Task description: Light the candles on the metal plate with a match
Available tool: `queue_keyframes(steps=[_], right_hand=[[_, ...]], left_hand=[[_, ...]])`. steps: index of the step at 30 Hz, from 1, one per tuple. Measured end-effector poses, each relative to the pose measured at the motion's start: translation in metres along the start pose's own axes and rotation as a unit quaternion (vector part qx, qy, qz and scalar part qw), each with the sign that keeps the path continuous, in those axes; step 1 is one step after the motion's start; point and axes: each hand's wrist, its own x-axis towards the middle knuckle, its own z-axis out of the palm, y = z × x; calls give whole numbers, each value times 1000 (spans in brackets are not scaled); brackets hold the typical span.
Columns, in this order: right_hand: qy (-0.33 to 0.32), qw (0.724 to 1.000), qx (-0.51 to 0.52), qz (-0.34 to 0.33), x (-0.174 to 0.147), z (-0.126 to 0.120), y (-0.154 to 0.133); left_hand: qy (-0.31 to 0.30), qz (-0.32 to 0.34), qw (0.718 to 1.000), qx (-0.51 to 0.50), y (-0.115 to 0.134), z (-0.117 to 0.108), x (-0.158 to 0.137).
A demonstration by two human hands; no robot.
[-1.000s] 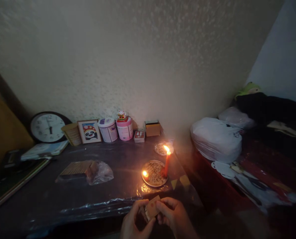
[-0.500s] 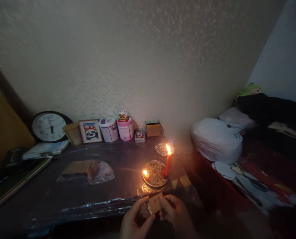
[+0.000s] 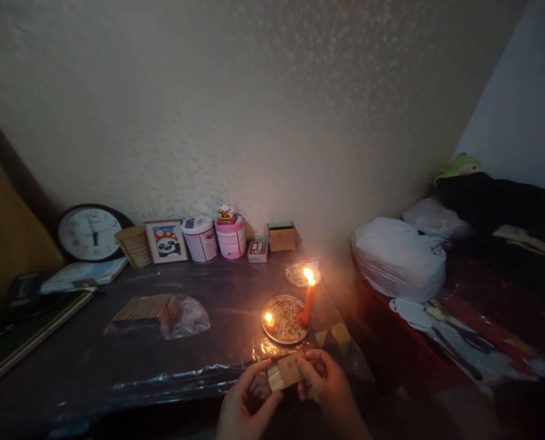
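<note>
Between my two hands, low in the head view, is a small brown matchbox (image 3: 289,369). Its tray is slid partly out on the left, baring several matchsticks (image 3: 275,377). My left hand (image 3: 249,400) pinches the tray end with thumb and fingers. On the other side, my right hand (image 3: 324,385) grips the sleeve. Just beyond the hands stands a round metal plate (image 3: 284,342) with a tall lit red candle (image 3: 308,302) at its right and a low burning stub (image 3: 269,322) at its left.
A plastic packet of brown boxes (image 3: 144,307) lies on the covered table (image 3: 226,348). Along the wall stand a clock (image 3: 91,233), a framed panda picture (image 3: 166,241), two tins (image 3: 200,239) and a small open box (image 3: 281,237). White bags (image 3: 398,260) sit at right.
The matchbox tray has slid further out to the left, so more of the matchsticks show. My hands have moved slightly apart. The candle flame has leaned left.
</note>
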Motion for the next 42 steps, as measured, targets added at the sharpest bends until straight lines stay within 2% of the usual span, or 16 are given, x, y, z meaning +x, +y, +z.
queue_keyframes(steps=[3, 8, 11, 14, 17, 19, 22, 25, 28, 32, 38, 42], right_hand=[[-7, 1000, -1, -9, -4, 3, -6], [-70, 997, 10, -17, -11, 6, -16], [-104, 994, 4, -23, -13, 7, -14], [-126, 992, -1, -14, -12, 7, -11], [-113, 992, -52, -17, -13, 4, -11], [-72, 989, -122, -47, -15, 1, -15], [-40, 956, -233, -173, -21, -3, -22], [-100, 914, -287, -269, -26, -2, -25], [-146, 896, -321, -269, -30, 2, -23], [-175, 886, -337, -265, -32, 4, -24], [-191, 884, -335, -264, -33, 3, -30], [-193, 875, -346, -277, -34, 2, -31]], left_hand=[[-24, 0, 998, -57, -4, 0, 2], [-55, 1, 994, -90, -7, 3, 2], [-60, 12, 995, -83, -4, 6, 1], [-54, 7, 998, -29, 2, 7, 0], [-52, -2, 998, 20, 5, 7, 0], [-43, -7, 998, 37, 6, 7, 0], [-34, -7, 997, 67, 6, 8, 1], [-58, 5, 993, 102, 7, 12, 0], [-73, 15, 988, 132, 9, 16, -1], [-95, 15, 985, 146, 10, 19, -2], [-92, 3, 978, 185, 12, 19, -2], [-97, -10, 982, 162, 13, 20, -3]])
